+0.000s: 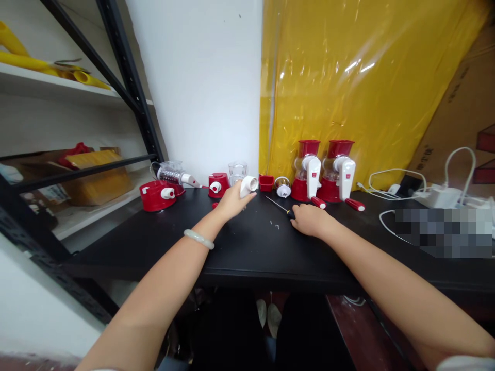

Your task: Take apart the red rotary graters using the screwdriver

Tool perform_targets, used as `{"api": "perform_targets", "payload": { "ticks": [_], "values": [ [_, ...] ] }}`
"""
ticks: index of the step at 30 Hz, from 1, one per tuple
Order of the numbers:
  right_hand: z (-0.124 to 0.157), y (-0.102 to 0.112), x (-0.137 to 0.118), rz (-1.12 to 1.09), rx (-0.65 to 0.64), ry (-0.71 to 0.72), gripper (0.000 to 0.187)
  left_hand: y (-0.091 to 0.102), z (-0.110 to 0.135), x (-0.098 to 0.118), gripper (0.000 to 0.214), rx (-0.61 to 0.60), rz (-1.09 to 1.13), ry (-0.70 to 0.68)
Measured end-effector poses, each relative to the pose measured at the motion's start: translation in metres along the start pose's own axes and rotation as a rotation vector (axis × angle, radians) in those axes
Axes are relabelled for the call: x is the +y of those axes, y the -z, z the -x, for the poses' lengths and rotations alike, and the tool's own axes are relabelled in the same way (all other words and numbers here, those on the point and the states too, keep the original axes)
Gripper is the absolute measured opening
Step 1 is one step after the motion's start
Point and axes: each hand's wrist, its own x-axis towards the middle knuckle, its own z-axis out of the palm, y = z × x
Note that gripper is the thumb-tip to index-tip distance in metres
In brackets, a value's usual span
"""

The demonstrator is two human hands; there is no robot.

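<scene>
The black worktop [240, 252] carries every part and gives firm support. Two graters [314, 172] [347, 176] stand upright near the yellow sheet [348, 72]; each is likely light for its size, with a smooth, rigid shell, best taken by the red base, not the crank. The white part [249, 184] is raised above the worktop, with the left hand [231, 201] clamped around its body and its round end exposed. It appears to be hard, light plastic, somewhat slippery; grip the body and leave the round end free. The screwdriver [277, 204] lies low over the worktop, right of the white part, with the right hand [309, 219] closed on its dark handle. Its thin shaft is probably stiff; hold the handle only. Two pale bits [277, 226] lie between the hands; such pieces probably need a fingertip pinch.
</scene>
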Motion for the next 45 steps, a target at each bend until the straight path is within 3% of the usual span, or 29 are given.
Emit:
{"api": "perform_targets", "payload": {
  "ticks": [5,10,13,17,21,25,30,45],
  "values": [
    [0.003,0.005,-0.002,-0.023,0.017,-0.009,0.031,0.003,-0.008,-0.015,0.033,0.156,0.162,0.064],
    [0.008,0.02,0.004,-0.071,0.227,-0.034,0.03,0.007,-0.012,-0.019,0.024,0.297,0.308,0.104],
    [0.007,0.029,0.021,-0.233,0.438,-0.049,0.029,0.01,-0.013,-0.016,0.023,0.349,0.466,0.115],
    [0.003,0.03,0.05,-0.63,0.868,0.09,0.029,0.01,-0.014,-0.012,0.025,0.33,0.581,0.121],
    [0.003,0.027,0.064,-0.796,1.077,0.089,0.029,0.007,-0.012,-0.014,0.028,0.292,0.555,0.117],
    [0.009,0.03,0.06,-0.682,1.133,0.199,0.022,0.007,-0.009,-0.015,0.025,0.306,0.372,0.097],
    [0.01,0.032,0.051,-0.566,1.115,0.275,0.02,0.011,-0.006,-0.013,0.022,0.348,0.112,0.087],
    [0.009,0.029,0.047,-0.527,1.088,0.28,0.021,0.004,-0.006,-0.016,0.023,0.287,0.117,0.036]
  ]
}}
